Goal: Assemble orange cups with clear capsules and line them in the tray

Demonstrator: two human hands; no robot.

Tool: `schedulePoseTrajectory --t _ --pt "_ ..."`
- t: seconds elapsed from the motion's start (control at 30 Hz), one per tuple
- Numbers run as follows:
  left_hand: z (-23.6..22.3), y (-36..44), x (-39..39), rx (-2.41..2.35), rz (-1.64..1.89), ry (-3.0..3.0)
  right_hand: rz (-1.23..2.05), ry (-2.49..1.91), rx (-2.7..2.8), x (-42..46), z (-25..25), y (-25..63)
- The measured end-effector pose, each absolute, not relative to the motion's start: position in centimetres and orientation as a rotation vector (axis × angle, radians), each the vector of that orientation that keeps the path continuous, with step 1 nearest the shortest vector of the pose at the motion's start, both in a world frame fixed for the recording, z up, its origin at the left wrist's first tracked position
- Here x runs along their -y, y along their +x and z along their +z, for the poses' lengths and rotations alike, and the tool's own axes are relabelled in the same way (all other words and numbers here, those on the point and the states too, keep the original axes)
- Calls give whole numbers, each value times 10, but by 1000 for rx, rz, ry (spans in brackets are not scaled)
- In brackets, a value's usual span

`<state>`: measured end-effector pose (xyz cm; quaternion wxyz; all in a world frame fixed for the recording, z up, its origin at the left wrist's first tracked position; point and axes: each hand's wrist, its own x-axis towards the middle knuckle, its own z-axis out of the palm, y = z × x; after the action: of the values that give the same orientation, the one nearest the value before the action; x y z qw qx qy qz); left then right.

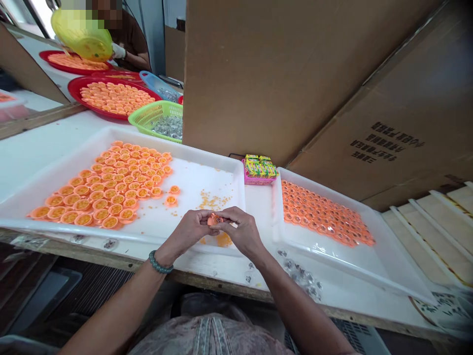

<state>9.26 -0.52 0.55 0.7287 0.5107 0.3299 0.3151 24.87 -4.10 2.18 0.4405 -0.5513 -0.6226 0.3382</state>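
My left hand (190,229) and my right hand (242,230) meet over the front edge of the left white tray (207,165). Between their fingertips is a small orange plastic cup piece (213,220) with a dark spot on top; both hands pinch it. Rows of open orange cups (107,190) holding yellow bits fill the tray's left side, and two cups stand apart nearer my hands. Loose yellow bits (214,201) lie scattered on the tray floor. Right of my hand, clear plastic caps (303,276) with dark marks lie on the table.
A second white tray (332,264) holds rows of capped orange pieces (325,212). Between the trays stands a pink basket (260,180) of yellow-green packets. Behind are a green basket (138,120) of clear caps, red trays (74,93), a cardboard wall (240,74) and a co-worker tipping a yellow basin (79,37).
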Motion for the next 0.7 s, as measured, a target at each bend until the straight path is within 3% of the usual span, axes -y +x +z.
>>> schedulePoseTrajectory --t 0.27,0.57,0.7 --pt "14 86 7 -612 680 1030 681 -1329 1694 45 20 250" --pt "10 92 6 -752 727 1039 713 -1292 1640 46 4 246" --pt "13 91 6 -720 756 1035 876 -1299 1511 41 9 255"
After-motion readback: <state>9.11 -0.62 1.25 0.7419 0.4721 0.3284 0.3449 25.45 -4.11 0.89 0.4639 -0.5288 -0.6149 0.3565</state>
